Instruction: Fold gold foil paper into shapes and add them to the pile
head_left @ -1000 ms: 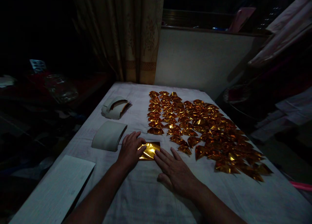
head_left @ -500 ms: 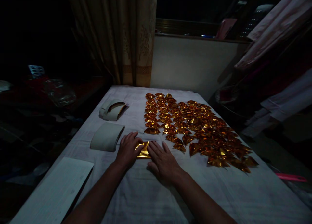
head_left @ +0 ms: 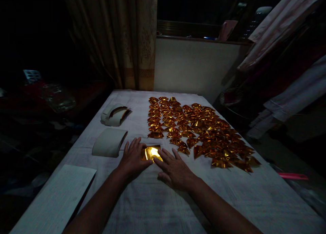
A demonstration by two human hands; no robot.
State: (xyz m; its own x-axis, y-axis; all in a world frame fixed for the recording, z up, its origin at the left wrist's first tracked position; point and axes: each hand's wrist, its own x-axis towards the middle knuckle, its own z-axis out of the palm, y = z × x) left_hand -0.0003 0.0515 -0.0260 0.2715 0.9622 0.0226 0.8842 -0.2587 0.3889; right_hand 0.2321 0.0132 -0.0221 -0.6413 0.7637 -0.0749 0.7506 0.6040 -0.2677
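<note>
Left hand (head_left: 132,158) and right hand (head_left: 175,169) rest at one gold foil sheet (head_left: 151,153).
Both are unclenched, fingers touching its two ends; it lies on one white-clothed table (head_left: 152,207). Beyond are dozens of folded gold pieces (head_left: 202,129), too crowded to count; at left, at least two curved pale cards (head_left: 109,143) and one board (head_left: 54,198). One clear container (head_left: 58,97) has contents too dark to tell.

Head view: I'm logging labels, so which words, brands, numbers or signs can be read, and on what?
No text can be read.
Gold sheet: no lettering visible.
White panel, near left: any marks too faint.
Small bluish item, far left: too small and dark.
</note>
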